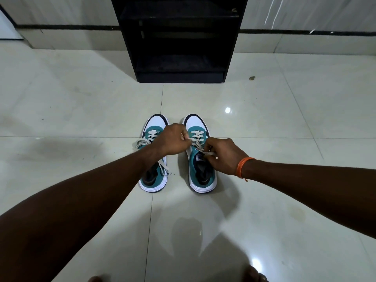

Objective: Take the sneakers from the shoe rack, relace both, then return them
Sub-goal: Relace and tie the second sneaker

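Note:
Two teal-and-white sneakers stand side by side on the tiled floor, toes pointing away from me. The left sneaker (155,127) has its off-white lace tied in a loose bow with ends trailing to the floor. Over the right sneaker (203,178) both hands work its off-white lace (196,137). My left hand (172,139) pinches one lace end above the eyelets. My right hand (222,155), with an orange band at the wrist, pinches the other end near the tongue.
A black shoe rack (181,37) with empty shelves stands against the wall straight ahead, beyond the sneakers. Glossy pale floor tiles (81,110) spread all around. A small dark speck (251,78) lies right of the rack. My toes show at the bottom edge.

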